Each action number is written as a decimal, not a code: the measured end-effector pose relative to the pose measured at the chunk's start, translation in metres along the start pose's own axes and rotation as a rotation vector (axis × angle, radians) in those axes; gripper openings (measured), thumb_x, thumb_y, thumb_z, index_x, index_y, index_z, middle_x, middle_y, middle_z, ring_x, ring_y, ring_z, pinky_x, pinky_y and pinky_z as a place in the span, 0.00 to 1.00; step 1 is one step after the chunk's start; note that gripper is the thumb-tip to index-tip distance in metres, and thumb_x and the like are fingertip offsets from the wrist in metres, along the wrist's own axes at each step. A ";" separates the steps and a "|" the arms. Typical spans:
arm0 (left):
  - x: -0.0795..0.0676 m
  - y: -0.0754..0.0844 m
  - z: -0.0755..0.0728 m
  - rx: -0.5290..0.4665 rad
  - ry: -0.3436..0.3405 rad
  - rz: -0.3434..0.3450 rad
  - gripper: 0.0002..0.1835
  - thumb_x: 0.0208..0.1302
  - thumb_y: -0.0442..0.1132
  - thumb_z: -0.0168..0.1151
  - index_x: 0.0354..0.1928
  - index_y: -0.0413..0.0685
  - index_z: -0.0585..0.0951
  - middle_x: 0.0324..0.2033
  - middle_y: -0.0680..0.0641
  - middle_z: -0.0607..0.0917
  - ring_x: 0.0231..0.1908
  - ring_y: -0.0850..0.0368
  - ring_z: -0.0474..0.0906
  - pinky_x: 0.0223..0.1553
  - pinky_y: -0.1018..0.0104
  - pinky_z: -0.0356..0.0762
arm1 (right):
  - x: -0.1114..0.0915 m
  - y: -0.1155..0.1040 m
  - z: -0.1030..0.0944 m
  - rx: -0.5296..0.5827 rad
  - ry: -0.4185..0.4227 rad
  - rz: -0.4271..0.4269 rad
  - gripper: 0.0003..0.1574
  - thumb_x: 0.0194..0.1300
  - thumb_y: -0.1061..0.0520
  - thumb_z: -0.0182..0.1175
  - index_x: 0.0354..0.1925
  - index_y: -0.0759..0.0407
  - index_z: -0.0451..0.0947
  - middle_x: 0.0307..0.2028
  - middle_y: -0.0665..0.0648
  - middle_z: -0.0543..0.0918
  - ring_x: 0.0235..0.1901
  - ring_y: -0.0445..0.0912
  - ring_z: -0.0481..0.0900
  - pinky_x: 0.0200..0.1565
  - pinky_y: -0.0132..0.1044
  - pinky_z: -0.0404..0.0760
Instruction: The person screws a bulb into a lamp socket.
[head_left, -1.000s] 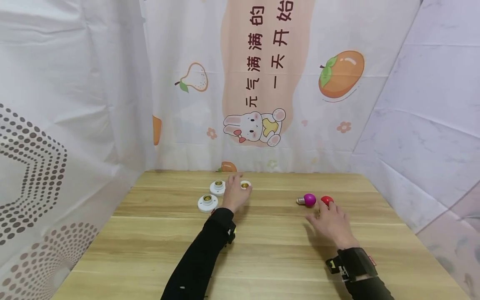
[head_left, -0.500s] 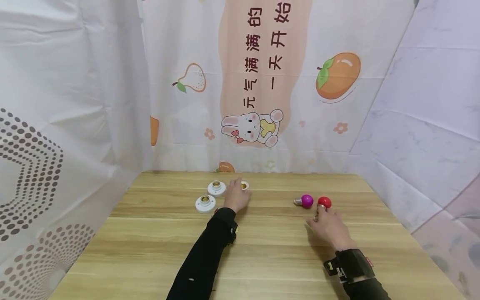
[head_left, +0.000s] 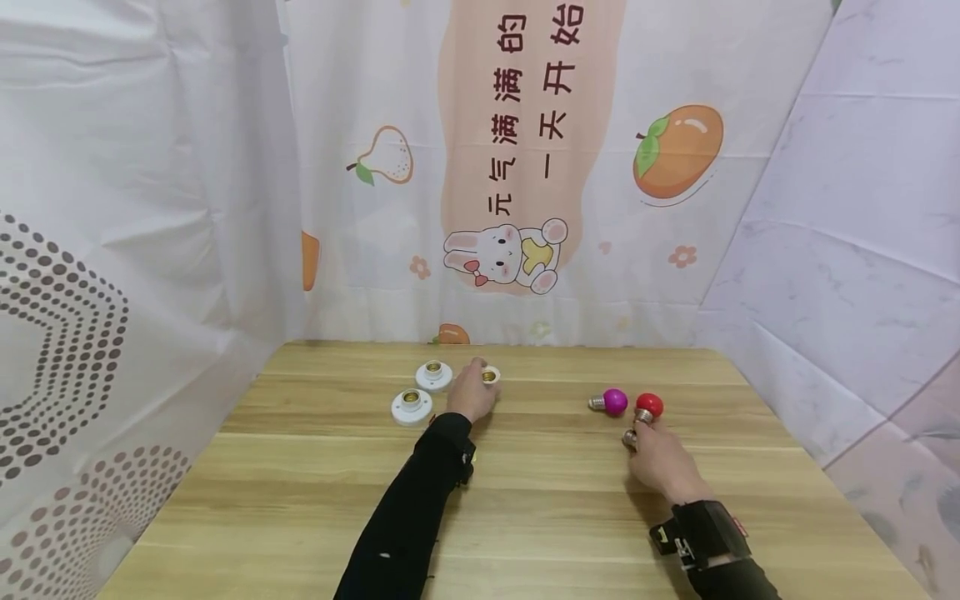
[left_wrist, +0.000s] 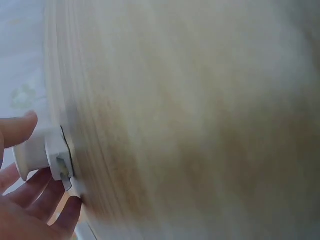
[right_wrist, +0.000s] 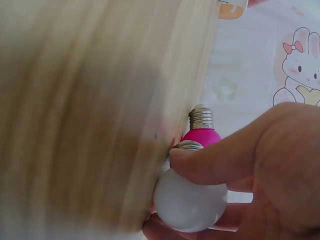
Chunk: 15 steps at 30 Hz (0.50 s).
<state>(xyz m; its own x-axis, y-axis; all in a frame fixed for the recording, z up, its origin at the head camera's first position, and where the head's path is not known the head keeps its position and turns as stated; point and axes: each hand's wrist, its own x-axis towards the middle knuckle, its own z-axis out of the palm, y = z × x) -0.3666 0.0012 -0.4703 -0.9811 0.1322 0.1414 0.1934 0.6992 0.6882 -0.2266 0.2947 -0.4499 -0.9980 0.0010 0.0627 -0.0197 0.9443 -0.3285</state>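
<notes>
My left hand [head_left: 472, 393] has its fingers and thumb around a white lamp socket [head_left: 491, 376] with a brass-coloured inside. The left wrist view shows the thumb on one side of this lamp socket [left_wrist: 37, 152] and the fingers on the other, close to the wood. On the right, my right hand [head_left: 663, 462] pinches a white light bulb [right_wrist: 190, 202] near its neck; from the head only its metal screw base [head_left: 631, 437] shows. Just beyond the fingers lie a red bulb [head_left: 650, 405] and a purple bulb [head_left: 616, 402].
Two more white lamp sockets stand left of my left hand, one farther back [head_left: 433, 377] and one nearer [head_left: 411, 407]. The wooden table [head_left: 525, 500] ends at a printed curtain [head_left: 375, 275] behind.
My right hand's fingers have closed on the white bulb, and its screw base has come into view. My left hand's fingers have drawn in around the socket, which has shifted slightly.
</notes>
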 end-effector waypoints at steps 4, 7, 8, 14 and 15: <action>-0.001 0.001 -0.003 0.072 -0.018 0.020 0.27 0.67 0.39 0.68 0.64 0.42 0.72 0.50 0.39 0.84 0.48 0.43 0.82 0.49 0.51 0.79 | 0.000 -0.001 -0.003 -0.004 -0.008 -0.003 0.15 0.62 0.67 0.59 0.47 0.74 0.75 0.41 0.71 0.77 0.39 0.65 0.80 0.39 0.61 0.81; -0.002 0.002 -0.005 0.117 -0.044 0.023 0.25 0.67 0.41 0.69 0.62 0.45 0.73 0.49 0.41 0.84 0.46 0.45 0.82 0.46 0.54 0.79 | 0.001 -0.002 -0.006 -0.014 -0.013 -0.005 0.13 0.60 0.67 0.60 0.43 0.73 0.76 0.37 0.69 0.78 0.36 0.62 0.80 0.37 0.58 0.81; -0.002 0.002 -0.006 0.122 -0.052 0.025 0.25 0.67 0.41 0.70 0.62 0.45 0.73 0.49 0.41 0.84 0.45 0.46 0.82 0.45 0.54 0.79 | 0.001 -0.003 -0.006 -0.015 -0.015 -0.006 0.12 0.60 0.67 0.60 0.42 0.72 0.76 0.36 0.68 0.78 0.35 0.61 0.80 0.36 0.58 0.81; -0.004 -0.001 -0.012 0.122 -0.096 0.060 0.22 0.67 0.41 0.70 0.58 0.46 0.73 0.49 0.42 0.84 0.44 0.48 0.81 0.45 0.56 0.77 | 0.000 -0.007 -0.008 -0.013 -0.038 -0.002 0.09 0.62 0.65 0.60 0.40 0.71 0.77 0.33 0.64 0.77 0.32 0.57 0.77 0.32 0.52 0.79; -0.005 -0.001 -0.013 0.124 -0.106 0.065 0.22 0.67 0.41 0.69 0.58 0.46 0.72 0.49 0.42 0.84 0.45 0.48 0.81 0.45 0.56 0.77 | 0.000 -0.008 -0.008 -0.011 -0.042 -0.002 0.09 0.62 0.65 0.60 0.40 0.71 0.77 0.32 0.63 0.77 0.31 0.56 0.76 0.32 0.51 0.78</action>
<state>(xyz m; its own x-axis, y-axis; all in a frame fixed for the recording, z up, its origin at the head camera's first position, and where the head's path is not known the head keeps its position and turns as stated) -0.3617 -0.0095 -0.4623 -0.9632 0.2486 0.1018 0.2600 0.7673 0.5863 -0.2257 0.2902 -0.4401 -0.9996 -0.0144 0.0235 -0.0211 0.9478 -0.3181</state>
